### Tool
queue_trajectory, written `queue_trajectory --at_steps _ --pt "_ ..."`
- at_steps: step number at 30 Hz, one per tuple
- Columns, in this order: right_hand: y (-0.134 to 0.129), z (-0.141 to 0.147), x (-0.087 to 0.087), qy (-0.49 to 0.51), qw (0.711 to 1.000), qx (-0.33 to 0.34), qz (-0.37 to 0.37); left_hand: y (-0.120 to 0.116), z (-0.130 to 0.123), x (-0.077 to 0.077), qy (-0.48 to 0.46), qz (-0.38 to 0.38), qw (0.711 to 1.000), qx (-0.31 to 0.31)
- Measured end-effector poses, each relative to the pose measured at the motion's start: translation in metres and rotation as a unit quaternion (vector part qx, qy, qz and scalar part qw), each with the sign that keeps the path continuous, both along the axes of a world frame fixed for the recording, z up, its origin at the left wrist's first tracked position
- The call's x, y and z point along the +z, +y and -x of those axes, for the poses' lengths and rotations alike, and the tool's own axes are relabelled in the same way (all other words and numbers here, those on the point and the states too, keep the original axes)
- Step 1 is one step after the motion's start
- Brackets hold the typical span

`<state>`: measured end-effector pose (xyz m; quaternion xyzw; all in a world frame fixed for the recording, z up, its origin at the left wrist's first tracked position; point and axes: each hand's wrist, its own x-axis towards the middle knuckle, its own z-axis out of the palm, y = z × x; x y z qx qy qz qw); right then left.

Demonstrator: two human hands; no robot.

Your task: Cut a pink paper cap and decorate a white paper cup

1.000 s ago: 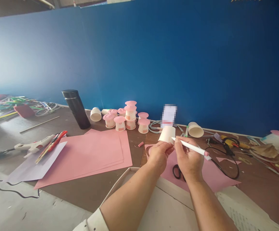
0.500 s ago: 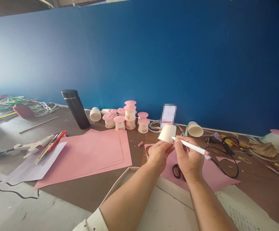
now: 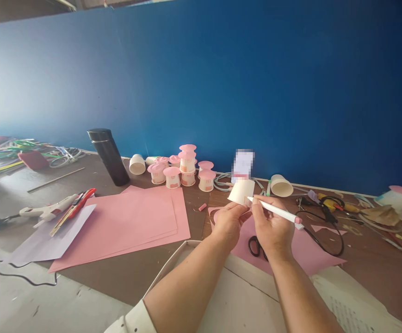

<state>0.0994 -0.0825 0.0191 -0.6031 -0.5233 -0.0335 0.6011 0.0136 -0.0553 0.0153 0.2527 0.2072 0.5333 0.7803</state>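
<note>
Head view: white cup (image 3: 240, 190) held upside down, wide rim downward, slightly tilted, well to the right of the black flask (image 3: 109, 159). Left hand (image 3: 227, 225) pinches the cup low by its rim. Right hand (image 3: 272, 228) pinches a white pen (image 3: 277, 211), tip at the cup's side; contact there too small to confirm.

Edges and room. Blue panel (image 3: 201, 83) stands behind the flask and closes the far side of the tabletop (image 3: 110, 283). House cups (image 3: 188, 162), pink-roofed, crowd along the panel to the flask's right, stopping short of the white cup. Tipped cup (image 3: 281, 186) lies farther right of the flask, just beyond the right hand; tight room there. Pink sheets (image 3: 127, 222) spread in front of the flask and rightward; past their right edge, a narrow brown strip with a small pink piece (image 3: 202, 207), then the left hand. Nearer than the sheets, another bare brown strip runs to a pale tray (image 3: 242, 296). Black scissors (image 3: 254, 247) sit right of the flask and nearer, below the hands. More bare brown surface far right of the flask.

Against 1.0 s ago: cup leans a touch more, upper right edge farther right. Both grips match; flask, sheets and house cups lie as before.
</note>
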Motion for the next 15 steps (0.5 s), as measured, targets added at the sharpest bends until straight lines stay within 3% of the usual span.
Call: queue_trajectory --at_steps 15 --pt "0.0013 -0.0016 -0.0024 -0.013 1.0 0.011 0.001 -0.0009 0.0003 0.0013 -0.001 -0.018 1.0 0.006"
